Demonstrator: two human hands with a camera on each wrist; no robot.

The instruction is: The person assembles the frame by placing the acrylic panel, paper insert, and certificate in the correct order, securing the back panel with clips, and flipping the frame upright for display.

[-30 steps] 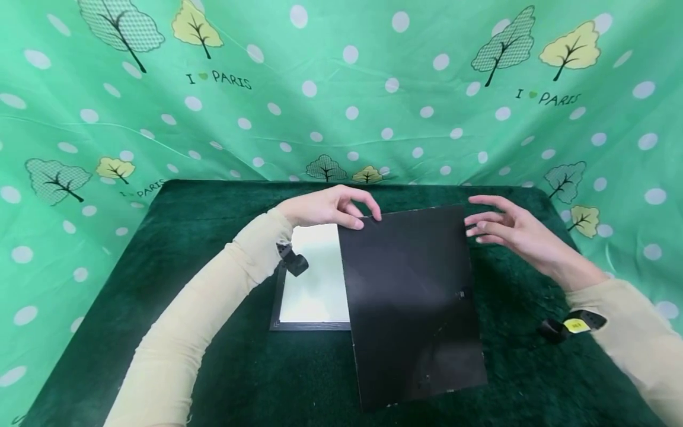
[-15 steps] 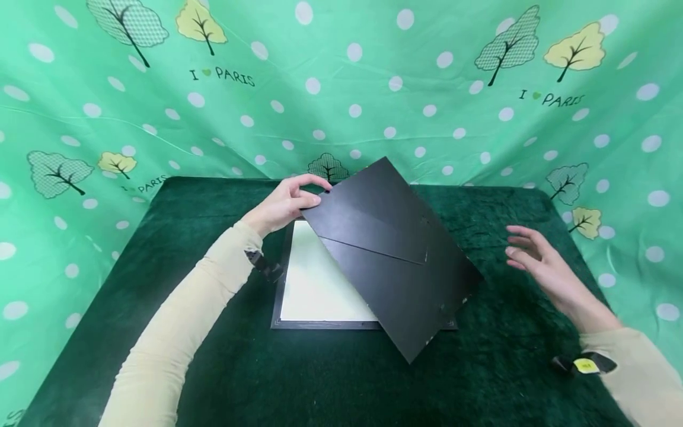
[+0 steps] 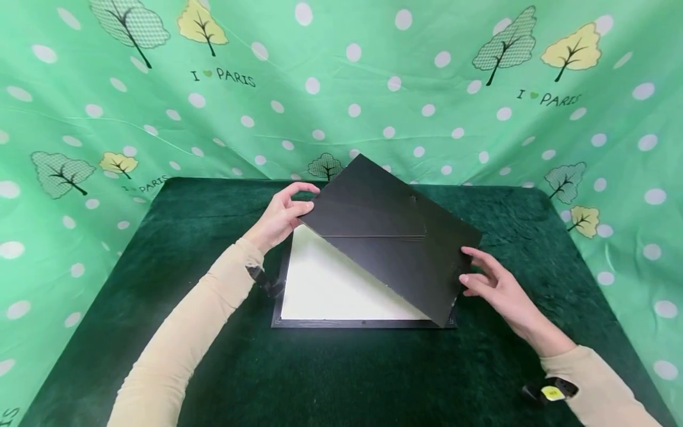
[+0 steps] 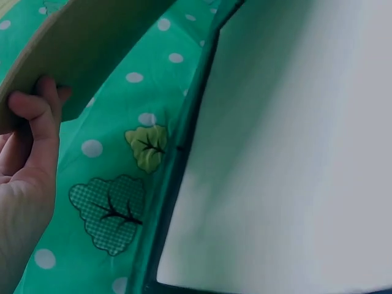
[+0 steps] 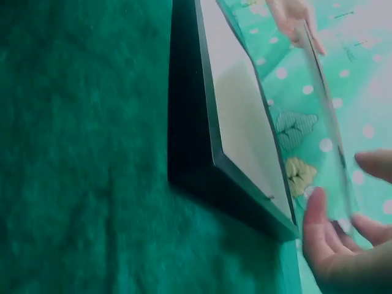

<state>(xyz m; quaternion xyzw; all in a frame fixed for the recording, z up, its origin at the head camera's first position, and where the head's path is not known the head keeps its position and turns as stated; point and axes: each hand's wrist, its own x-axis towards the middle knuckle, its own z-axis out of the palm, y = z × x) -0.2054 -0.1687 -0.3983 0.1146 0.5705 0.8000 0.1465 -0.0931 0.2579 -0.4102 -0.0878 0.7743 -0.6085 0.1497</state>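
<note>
The person's left hand (image 3: 280, 216) pinches the far-left corner of a black backing board (image 3: 386, 234), thumb on the upper face and fingers (image 4: 37, 119) curled under its edge. The board is tilted, raised at that far-left corner and sloping down toward the frame's near-right corner, so it hangs slantwise over the black picture frame (image 3: 299, 323) that lies flat on the dark green surface (image 3: 160, 237). The board's face shows a straight crease line across the middle.

The right hand (image 3: 498, 287) is at the board's low right edge, near the frame's near-right corner. Its fingers (image 3: 475, 264) are loosely spread and only lightly bent, with the tips touching the board's edge; from the right wrist view the thumb (image 5: 315, 217) stands just beside the board's thin edge, but whether it presses there I cannot tell.

Inside the frame, the white sheet (image 3: 331, 287) shows on the left and near side, the rest covered by the board. Behind the frame, beyond the surface's far edge, hangs a green dotted cloth (image 3: 341, 89) printed with trees.
</note>
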